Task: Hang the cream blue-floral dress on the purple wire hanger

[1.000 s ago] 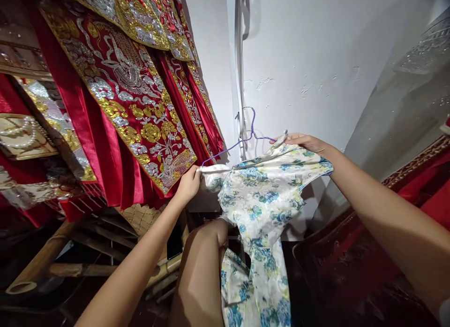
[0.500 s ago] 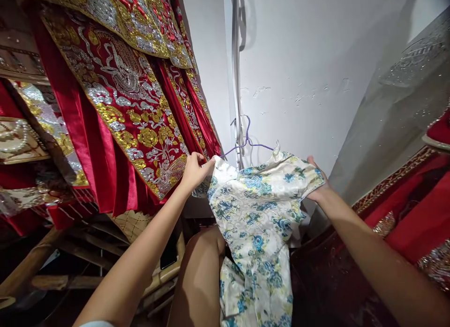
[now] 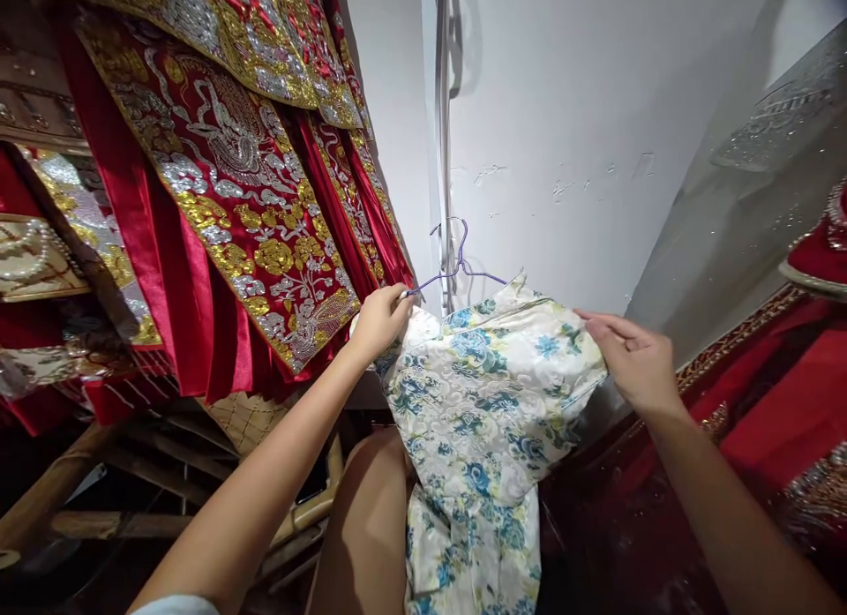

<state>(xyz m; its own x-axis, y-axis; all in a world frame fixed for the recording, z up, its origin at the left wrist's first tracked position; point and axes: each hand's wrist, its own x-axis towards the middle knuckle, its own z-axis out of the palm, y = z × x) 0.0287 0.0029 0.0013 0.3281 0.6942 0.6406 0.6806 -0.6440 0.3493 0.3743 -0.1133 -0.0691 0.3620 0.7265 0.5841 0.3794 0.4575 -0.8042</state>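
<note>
Scuffed white wall [image 3: 562,94], red costume [image 3: 265,200] beside; left grip [image 3: 378,324], right grip [image 3: 640,368] pinching floral dress [image 3: 473,403].

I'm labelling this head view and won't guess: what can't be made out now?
In the head view:
Purple hanger: outer ends hidden by the floral garment and left hand.
Floral garment: lower end cut off by the bottom edge.
Red embroidered costume: top cut off by the top edge.

In front of me, a white wall [image 3: 562,112] shows chipped patches. A narrow vertical rail [image 3: 443,112] runs down it. Right: glossy grey panel [image 3: 728,218], angled. Lower left: bamboo-pole furniture [image 3: 86,524], in shadow. Light brightens the wall.
</note>
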